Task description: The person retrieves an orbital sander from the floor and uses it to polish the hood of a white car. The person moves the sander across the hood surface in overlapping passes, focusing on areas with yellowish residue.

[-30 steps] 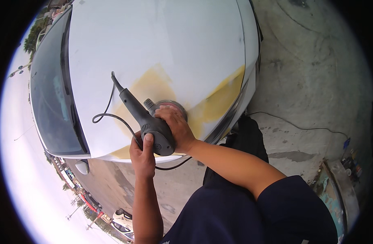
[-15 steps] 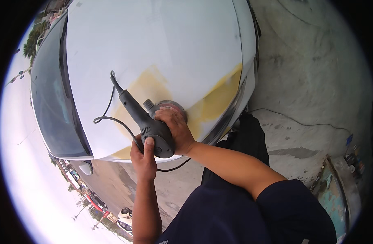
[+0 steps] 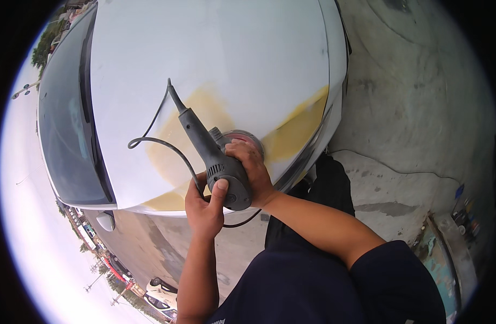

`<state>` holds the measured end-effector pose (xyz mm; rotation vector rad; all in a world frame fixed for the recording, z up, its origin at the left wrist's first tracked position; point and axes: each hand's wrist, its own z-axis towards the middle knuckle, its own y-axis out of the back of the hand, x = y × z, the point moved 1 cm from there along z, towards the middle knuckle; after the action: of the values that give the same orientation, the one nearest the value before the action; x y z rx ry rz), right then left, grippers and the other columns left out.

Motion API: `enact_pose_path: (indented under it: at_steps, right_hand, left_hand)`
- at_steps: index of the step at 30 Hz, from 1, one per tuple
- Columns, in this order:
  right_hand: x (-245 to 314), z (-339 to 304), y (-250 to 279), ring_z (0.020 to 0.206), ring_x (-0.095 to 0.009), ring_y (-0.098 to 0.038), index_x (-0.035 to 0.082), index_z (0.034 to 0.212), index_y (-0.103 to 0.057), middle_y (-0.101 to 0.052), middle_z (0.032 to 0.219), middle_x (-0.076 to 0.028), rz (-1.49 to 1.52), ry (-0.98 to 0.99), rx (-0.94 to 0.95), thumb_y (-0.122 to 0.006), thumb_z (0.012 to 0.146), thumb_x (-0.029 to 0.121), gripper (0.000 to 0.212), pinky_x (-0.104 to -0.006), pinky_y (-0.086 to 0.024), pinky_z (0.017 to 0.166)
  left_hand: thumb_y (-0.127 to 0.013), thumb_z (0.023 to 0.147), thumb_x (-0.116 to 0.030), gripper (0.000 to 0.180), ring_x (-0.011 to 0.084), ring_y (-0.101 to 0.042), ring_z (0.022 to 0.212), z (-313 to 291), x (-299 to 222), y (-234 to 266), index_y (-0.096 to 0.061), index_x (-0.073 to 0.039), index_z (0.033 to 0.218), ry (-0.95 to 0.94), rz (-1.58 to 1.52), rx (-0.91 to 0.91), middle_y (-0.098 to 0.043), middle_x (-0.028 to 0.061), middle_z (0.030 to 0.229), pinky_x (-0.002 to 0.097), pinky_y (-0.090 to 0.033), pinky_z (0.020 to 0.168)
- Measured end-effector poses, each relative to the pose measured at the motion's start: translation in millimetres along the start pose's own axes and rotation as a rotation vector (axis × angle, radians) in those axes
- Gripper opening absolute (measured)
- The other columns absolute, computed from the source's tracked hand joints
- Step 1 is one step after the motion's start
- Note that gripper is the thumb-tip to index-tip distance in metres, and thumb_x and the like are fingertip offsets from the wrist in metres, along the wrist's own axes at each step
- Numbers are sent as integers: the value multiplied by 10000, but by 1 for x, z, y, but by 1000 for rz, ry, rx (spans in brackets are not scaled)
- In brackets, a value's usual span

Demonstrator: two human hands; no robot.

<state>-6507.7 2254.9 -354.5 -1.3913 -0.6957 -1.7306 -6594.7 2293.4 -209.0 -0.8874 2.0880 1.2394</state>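
A dark grey electric sander (image 3: 202, 144) with a round pad is pressed against the white car hood (image 3: 215, 48), near its front corner. My left hand (image 3: 206, 208) is closed around the sander's motor end, thumb on top. With fingers wrapped over the sander's head beside the round pad, my right hand (image 3: 253, 168) grips it from the other side. Yellowish patches (image 3: 299, 129) of filler or primer show on the hood around the tool. The black power cord (image 3: 167, 141) loops from the handle's end back over the hood and past my left hand. The pad's underside is hidden.
The windshield (image 3: 69, 124) lies to the left, with a side mirror (image 3: 106, 220) below it. Concrete floor (image 3: 404, 108) spreads to the right, crossed by a thin cable (image 3: 388, 166). Clutter and a turquoise-stained panel (image 3: 440, 259) sit at lower right. Parked cars (image 3: 161, 297) stand far off at lower left.
The sander and both hands have shifted right across the hood, toward its front edge. The cord's loop has moved with the handle. Both hands keep their grip.
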Motion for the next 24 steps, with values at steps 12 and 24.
enact_pose_path:
  at_steps: [12, 24]
  right_hand:
    - [45, -25, -137, 1348, -430, -544, 52, 1349, -511, -595, 1338, -178, 19, 55, 212, -820, 789, 146, 646, -544, -382, 1164]
    - [55, -20, -180, 1298, -426, -594, 72, 1360, -523, -635, 1311, -167, -113, 133, 337, -869, 742, 152, 713, -508, -466, 1110]
  left_hand:
    - [-713, 1024, -392, 449, 89, -603, 818, -18, 88, 139, -660, 18, 1198, 183, -294, -284, -682, 35, 963, 239, -490, 707]
    - [-759, 983, -454, 532, 124, -631, 855, -6, 100, 177, -716, 74, 1032, 84, -276, -370, -713, 73, 908, 276, -516, 791]
